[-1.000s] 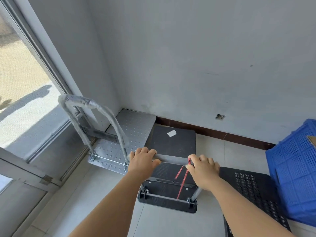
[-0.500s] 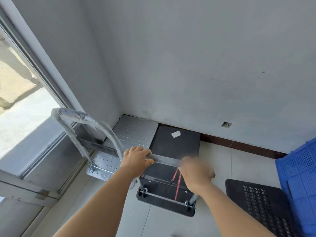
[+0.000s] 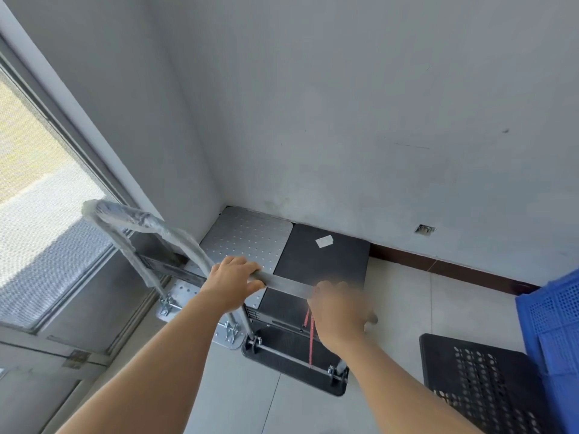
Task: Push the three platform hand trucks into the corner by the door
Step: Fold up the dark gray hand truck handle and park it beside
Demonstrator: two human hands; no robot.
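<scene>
A silver platform truck point(image 3: 247, 236) stands in the corner, its plastic-wrapped handle point(image 3: 134, 217) upright beside the glass door point(image 3: 37, 198). Right beside it, a black platform truck point(image 3: 326, 264) rests with its far edge at the wall. My left hand point(image 3: 232, 283) grips the left end of the black truck's grey handle bar point(image 3: 285, 283). Blurred, my right hand point(image 3: 340, 314) hovers just off the bar's right end with fingers apart, above a red cord point(image 3: 310, 346). A third truck with a perforated black deck point(image 3: 482, 380) lies at the lower right, apart from the others.
A blue plastic crate point(image 3: 554, 327) stands at the right edge, next to the perforated truck. A dark red skirting strip point(image 3: 454, 270) runs along the back wall. Bare floor tiles point(image 3: 404, 302) lie between the black truck and the third one.
The black truck has rolled forward to the wall beside the silver one. My right hand has come off the handle bar; my left hand still holds it.
</scene>
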